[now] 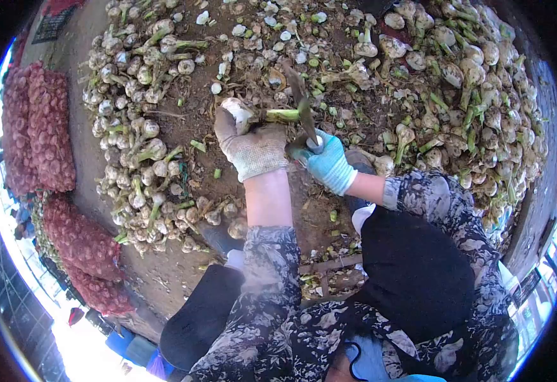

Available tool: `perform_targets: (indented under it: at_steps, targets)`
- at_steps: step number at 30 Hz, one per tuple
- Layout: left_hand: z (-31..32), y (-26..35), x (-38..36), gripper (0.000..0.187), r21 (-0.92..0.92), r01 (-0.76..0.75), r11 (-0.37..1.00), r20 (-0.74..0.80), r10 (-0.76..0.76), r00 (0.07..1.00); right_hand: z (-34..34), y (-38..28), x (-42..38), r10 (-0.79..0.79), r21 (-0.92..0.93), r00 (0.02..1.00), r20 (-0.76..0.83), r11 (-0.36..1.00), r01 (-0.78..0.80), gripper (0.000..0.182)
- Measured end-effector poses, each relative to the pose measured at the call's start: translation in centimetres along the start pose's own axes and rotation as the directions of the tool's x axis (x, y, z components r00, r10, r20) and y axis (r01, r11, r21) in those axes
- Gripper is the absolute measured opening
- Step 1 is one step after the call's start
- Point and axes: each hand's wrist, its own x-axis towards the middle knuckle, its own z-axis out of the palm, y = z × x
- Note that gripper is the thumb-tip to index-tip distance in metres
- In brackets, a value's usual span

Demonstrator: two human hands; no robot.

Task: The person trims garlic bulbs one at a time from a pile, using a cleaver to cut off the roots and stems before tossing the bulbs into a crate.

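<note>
My left hand [248, 141], in a dirty white knit glove, grips a garlic bulb [236, 108] whose green stalk [282, 115] points to the right. My right hand [329, 162], in a light blue glove, holds a knife [302, 105] by the handle. Its dark blade stands upright and crosses the stalk close to the bulb. Both hands work just above the dirt ground between my knees.
Garlic bulbs with stalks lie in a heap [138, 127] on the left and a bigger heap [475, 95] on the right. Cut stalk pieces and loose bulbs litter the dirt [259, 38]. Red mesh sacks [40, 127] of garlic lie at far left.
</note>
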Motion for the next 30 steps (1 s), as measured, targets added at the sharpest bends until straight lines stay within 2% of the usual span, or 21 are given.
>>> perform_targets:
  at_steps: [2, 5, 6, 9, 10, 14, 17, 19, 22, 23, 24, 25, 26, 27, 28, 29, 30]
  targets:
    - [-0.6, 0.2, 0.5, 0.025, -0.032, -0.038, 0.999, -0.068, 0.036, 0.997, 0.5, 1.0, 0.6, -0.014, -0.076, 0.999, -0.040, 0.997, 0.011, 0.021]
    - [0.2, 1.1, -0.5, 0.028, -0.016, 0.035, 0.999, -0.157, -0.037, 0.987, 0.6, 1.2, 0.0, -0.076, -0.132, 0.996, -0.041, 0.989, 0.070, 0.023]
    - [0.6, 1.0, -1.0, 0.033, -0.023, 0.037, 0.999, -0.086, -0.039, 0.996, 0.6, 0.3, -0.5, -0.136, -0.081, 0.990, -0.028, 0.988, 0.134, 0.025]
    - [0.5, 0.6, -0.9, 0.035, -0.028, 0.008, 1.000, -0.167, -0.013, 0.986, 1.1, -0.3, -1.0, -0.038, -0.082, 0.999, -0.021, 0.996, 0.036, 0.025]
    - [0.6, 0.4, -0.9, 0.036, -0.034, 0.008, 0.999, -0.175, -0.014, 0.984, 1.0, -0.1, -0.7, -0.092, -0.184, 0.993, -0.068, 0.980, 0.079, 0.024]
    - [0.4, 0.2, -1.0, 0.038, -0.050, 0.032, 0.998, -0.211, -0.042, 0.977, 0.6, 3.2, 0.2, -0.108, -0.203, 0.989, -0.096, 0.975, 0.087, 0.023]
    - [-0.9, 0.2, -0.3, 0.038, -0.078, 0.052, 0.996, -0.214, -0.067, 0.975, -0.1, 2.8, -0.2, -0.026, -0.260, 0.998, -0.049, 0.966, 0.013, 0.022]
    - [-1.4, 0.2, 0.0, 0.039, -0.086, 0.072, 0.994, -0.192, -0.087, 0.977, -0.2, 2.3, -0.4, -0.048, -0.277, 0.997, -0.058, 0.960, 0.030, 0.021]
    - [-0.8, 0.1, -0.6, 0.041, -0.001, 0.035, 0.999, -0.274, -0.034, 0.961, -0.1, 2.4, -0.4, -0.090, -0.277, 0.992, -0.091, 0.959, 0.061, 0.021]
    - [-0.5, 0.3, -0.9, 0.040, -0.121, 0.100, 0.988, -0.228, -0.126, 0.965, 0.0, 2.6, -0.4, -0.101, -0.270, 0.989, -0.107, 0.960, 0.069, 0.021]
    - [0.0, 0.7, -1.2, 0.039, -0.236, 0.171, 0.957, -0.171, -0.214, 0.962, -0.4, 2.7, -0.1, 0.133, -0.232, 0.982, -0.136, 0.959, -0.162, 0.022]
    - [0.7, 1.2, -1.6, 0.040, -0.345, 0.243, 0.907, -0.102, -0.294, 0.950, -0.9, 2.3, 0.4, 0.358, -0.189, 0.921, -0.154, 0.904, -0.383, 0.022]
    - [3.3, 2.2, -3.3, 0.043, -0.294, 0.272, 0.916, -0.153, -0.326, 0.933, -1.3, 2.1, 0.5, 0.567, -0.139, 0.808, -0.160, 0.798, -0.587, 0.023]
    - [5.2, 2.6, -4.1, 0.056, -0.021, 0.084, 0.996, -0.044, -0.085, 0.995, -2.2, 4.5, -0.1, 0.409, -0.054, 0.846, -0.341, 0.890, -0.452, 0.027]
    - [6.2, 3.4, -5.0, 0.053, 0.258, -0.145, 0.955, 0.423, 0.023, 0.906, -2.0, 5.2, 0.0, 0.352, -0.112, 0.894, -0.275, 0.912, -0.394, 0.026]
    - [7.3, 3.1, -5.3, 0.045, 0.072, -0.090, 0.993, 0.672, 0.018, 0.741, -2.4, 5.9, 0.5, 0.243, -0.320, 0.962, -0.123, 0.908, -0.270, 0.028]
    - [7.2, 0.2, -6.6, 0.036, 0.146, -0.182, 0.972, 0.521, 0.081, 0.850, -2.8, 6.4, 1.1, 0.124, -0.481, 0.992, 0.033, 0.872, -0.093, 0.030]
